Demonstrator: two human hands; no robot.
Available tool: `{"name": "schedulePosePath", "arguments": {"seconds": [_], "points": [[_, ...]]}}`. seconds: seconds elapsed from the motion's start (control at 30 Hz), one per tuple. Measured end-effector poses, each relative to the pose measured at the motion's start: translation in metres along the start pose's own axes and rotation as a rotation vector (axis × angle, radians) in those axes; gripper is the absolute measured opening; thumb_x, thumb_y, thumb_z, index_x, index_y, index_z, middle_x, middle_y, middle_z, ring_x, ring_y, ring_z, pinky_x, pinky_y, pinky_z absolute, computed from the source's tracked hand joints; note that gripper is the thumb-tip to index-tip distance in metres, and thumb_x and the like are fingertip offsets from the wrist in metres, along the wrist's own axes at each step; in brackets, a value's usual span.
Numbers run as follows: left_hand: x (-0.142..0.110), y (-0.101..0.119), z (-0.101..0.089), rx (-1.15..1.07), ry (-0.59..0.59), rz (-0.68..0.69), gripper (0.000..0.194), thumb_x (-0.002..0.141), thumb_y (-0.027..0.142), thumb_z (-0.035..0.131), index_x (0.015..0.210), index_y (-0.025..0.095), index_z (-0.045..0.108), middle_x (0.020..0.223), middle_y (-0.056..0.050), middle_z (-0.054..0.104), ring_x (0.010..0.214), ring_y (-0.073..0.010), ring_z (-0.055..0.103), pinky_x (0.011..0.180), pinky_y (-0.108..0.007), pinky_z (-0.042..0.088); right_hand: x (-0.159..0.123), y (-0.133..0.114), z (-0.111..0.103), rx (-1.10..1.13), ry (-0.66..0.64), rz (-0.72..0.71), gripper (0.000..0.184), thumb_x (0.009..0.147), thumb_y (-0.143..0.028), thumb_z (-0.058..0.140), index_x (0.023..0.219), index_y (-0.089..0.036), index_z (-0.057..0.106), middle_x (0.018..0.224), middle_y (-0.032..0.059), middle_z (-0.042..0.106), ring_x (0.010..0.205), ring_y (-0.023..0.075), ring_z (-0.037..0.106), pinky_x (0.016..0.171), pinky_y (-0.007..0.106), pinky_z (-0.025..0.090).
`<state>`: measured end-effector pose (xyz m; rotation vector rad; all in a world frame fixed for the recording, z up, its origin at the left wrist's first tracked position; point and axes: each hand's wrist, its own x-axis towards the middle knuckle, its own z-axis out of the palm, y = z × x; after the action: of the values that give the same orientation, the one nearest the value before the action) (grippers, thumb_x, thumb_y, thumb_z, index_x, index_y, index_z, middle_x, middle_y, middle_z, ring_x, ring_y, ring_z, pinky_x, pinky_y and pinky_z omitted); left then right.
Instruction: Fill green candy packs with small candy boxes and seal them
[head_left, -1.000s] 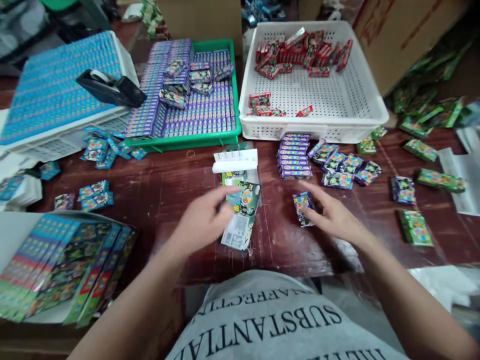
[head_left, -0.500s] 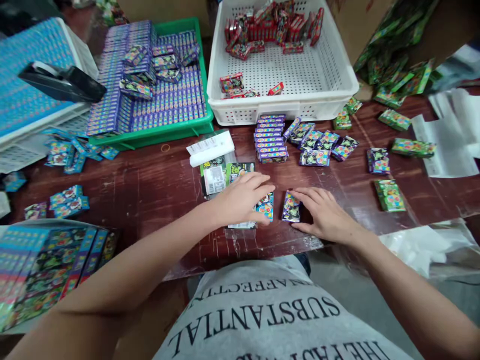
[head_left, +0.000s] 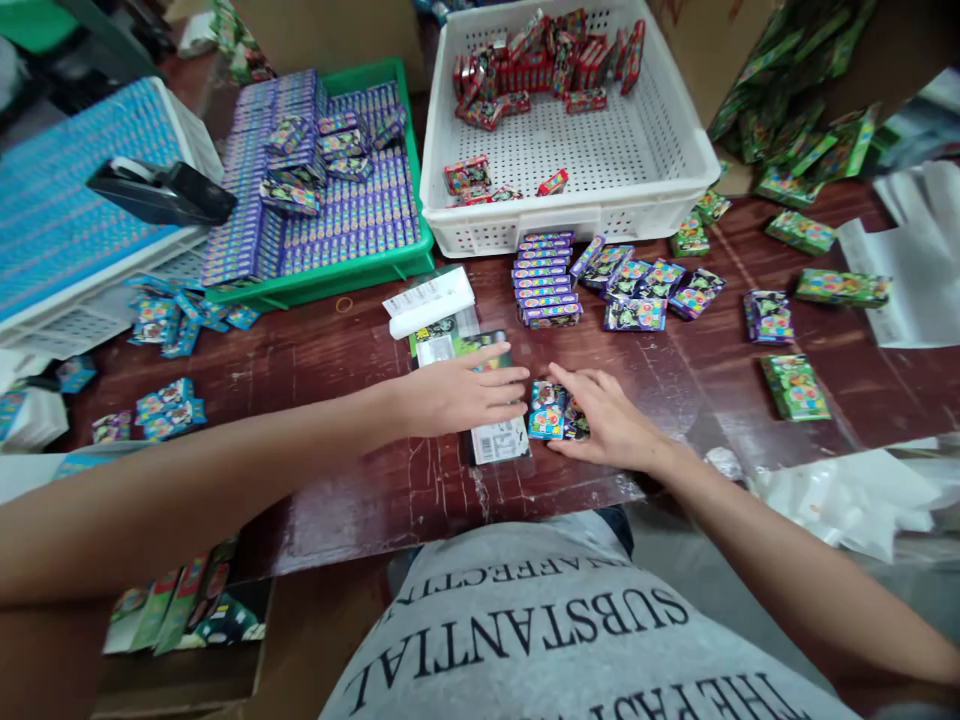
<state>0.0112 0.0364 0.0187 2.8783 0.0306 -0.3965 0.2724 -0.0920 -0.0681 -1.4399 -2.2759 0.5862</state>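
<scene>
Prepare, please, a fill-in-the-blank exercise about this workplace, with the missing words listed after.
1. The tape dispenser on the blue boxes is coloured ____.
2. The white basket holds boxes coloured ____.
3. The tray of purple boxes is coloured ____.
4. The right hand partly covers a dark box, against whose left edge lies a ____ box.
Missing words: black; red; green; blue.

Dark box (head_left: 576, 422): on the near side of the white basket (head_left: 480, 233), partly hidden by the right hand (head_left: 611, 422); how firmly it is gripped is hard to tell.
Flat pack (head_left: 500, 443): partly under the left hand (head_left: 465, 390), fine print too small to read.
Blue boxes (head_left: 82, 190): left of the basket, cut off by the picture's edge.
Green heap (head_left: 814, 145): right of the basket, blurred.
</scene>
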Motion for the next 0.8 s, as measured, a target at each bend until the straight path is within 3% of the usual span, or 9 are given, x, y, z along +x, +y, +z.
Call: {"name": "schedulePosePath", "arguments": {"seconds": [0.07,0.17,0.23,0.3,0.37,0.43,0.57,0.7,0.8], "points": [[-0.002,0.011,0.002,0.042,0.038,-0.083,0.060,0.086,0.018,0.066,0.144,0.026,0.052,0.145,-0.011,0.059,0.148,-0.0297,0.040,0.125,-0.054,0.016,-0.011,0.003,-0.010,-0.067,0.066,0.117,0.093,0.089,-0.057,0.065,0.162,-0.018,0.021,0.147,0.0180,0.053,0.128,0.0366,0.051,0.106,0.054,0.045],[0.000,0.035,0.010,0.072,0.062,-0.326,0.078,0.073,0.041,0.082,0.140,0.014,0.053,0.133,-0.019,0.062,0.127,-0.0392,0.054,0.117,-0.056,0.026,-0.031,0.004,-0.031,-0.308,0.137,0.379,0.100,0.084,-0.074,0.061,0.158,-0.013,0.033,0.147,0.0243,0.050,0.125,0.0437,0.052,0.100,0.060,0.046],[0.002,0.052,0.017,0.067,0.047,-0.493,0.077,0.074,0.051,0.080,0.135,0.011,0.056,0.126,-0.019,0.063,0.114,-0.0390,0.058,0.106,-0.054,0.037,-0.046,0.002,-0.047,-0.412,0.065,0.425,0.101,0.084,-0.080,0.055,0.157,-0.013,0.034,0.151,0.0248,0.047,0.122,0.0450,0.053,0.095,0.059,0.048],[0.002,0.066,0.024,0.040,0.032,-0.604,0.073,0.074,0.055,0.078,0.129,0.011,0.059,0.120,-0.018,0.064,0.107,-0.0379,0.059,0.096,-0.050,0.041,-0.063,0.001,-0.062,-0.448,-0.066,0.356,0.087,0.090,-0.075,0.051,0.156,-0.020,0.039,0.153,0.0186,0.050,0.118,0.0412,0.057,0.091,0.055,0.050],[0.000,0.075,0.030,0.016,0.037,-0.681,0.070,0.075,0.057,0.077,0.124,0.011,0.060,0.116,-0.017,0.065,0.105,-0.0373,0.059,0.093,-0.049,0.041,-0.077,-0.001,-0.072,-0.501,-0.150,0.345,0.070,0.093,-0.071,0.048,0.146,-0.025,0.052,0.138,0.0146,0.063,0.110,0.0382,0.061,0.087,0.051,0.050],[-0.002,0.079,0.035,0.000,0.055,-0.751,0.072,0.075,0.058,0.077,0.126,0.011,0.059,0.118,-0.017,0.064,0.107,-0.0375,0.058,0.093,-0.049,0.041,-0.085,-0.003,-0.074,-0.599,-0.144,0.506,0.066,0.095,-0.071,0.044,0.134,-0.020,0.061,0.110,0.0173,0.074,0.100,0.0380,0.067,0.081,0.048,0.050],[0.002,0.085,0.040,-0.041,0.076,-0.840,0.078,0.077,0.059,0.076,0.135,0.012,0.053,0.124,-0.017,0.062,0.110,-0.0369,0.057,0.092,-0.047,0.043,-0.070,-0.014,-0.061,-0.642,-0.105,0.922,0.077,0.101,-0.066,0.033,0.147,-0.005,0.043,0.071,0.0171,0.073,0.071,0.0362,0.073,0.061,0.038,0.048],[0.009,0.090,0.042,-0.066,0.097,-0.872,0.079,0.079,0.059,0.075,0.139,0.014,0.051,0.127,-0.016,0.061,0.112,-0.0358,0.056,0.093,-0.046,0.043,-0.045,-0.022,-0.056,-0.541,-0.110,0.943,0.080,0.101,-0.067,0.031,0.155,-0.008,0.033,0.070,0.0155,0.073,0.066,0.0356,0.074,0.059,0.039,0.050],[0.011,0.093,0.043,-0.096,0.100,-0.891,0.081,0.079,0.058,0.076,0.141,0.013,0.049,0.129,-0.016,0.060,0.113,-0.0352,0.055,0.093,-0.045,0.045,-0.042,-0.025,-0.059,-0.524,0.059,0.899,0.098,0.093,-0.080,0.033,0.156,-0.005,0.031,0.093,0.0224,0.075,0.087,0.0387,0.073,0.070,0.045,0.054]]}}
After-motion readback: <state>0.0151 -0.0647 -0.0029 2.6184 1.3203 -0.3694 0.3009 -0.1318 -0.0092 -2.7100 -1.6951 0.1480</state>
